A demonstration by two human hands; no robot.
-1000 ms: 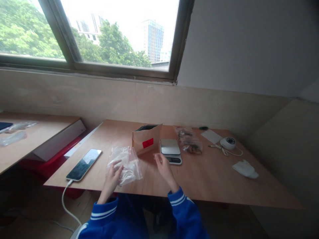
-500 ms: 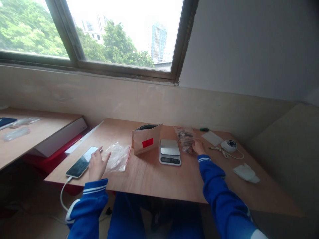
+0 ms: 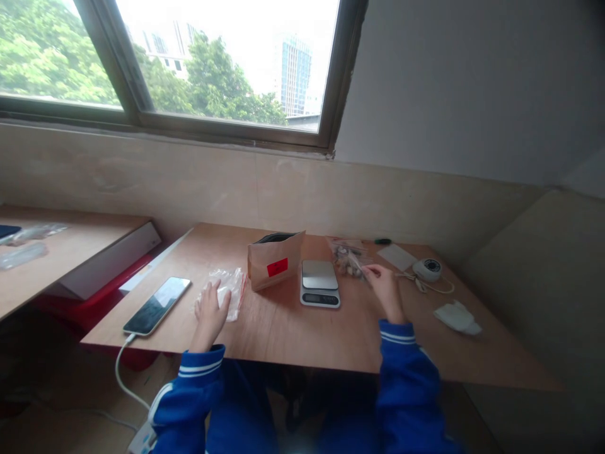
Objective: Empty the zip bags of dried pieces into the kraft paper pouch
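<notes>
While the left hand (image 3: 212, 313) reaches forward, its fingers loosely spread over the clear bags (image 3: 234, 294), the right hand (image 3: 386, 289) angles inward from the wrist, thumb and forefinger pinching a filled bag (image 3: 355, 263) by its near edge. Left of those pinched fingers lies the scale (image 3: 320, 277); farther left, the paper bag (image 3: 267, 255) stands open.

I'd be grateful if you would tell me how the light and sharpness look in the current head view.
Head view: the sky in the window is washed out to white; the phone shows a pale reflection; the right-hand wall is dim; the filled bags beside the right hand lack crisp detail.
</notes>
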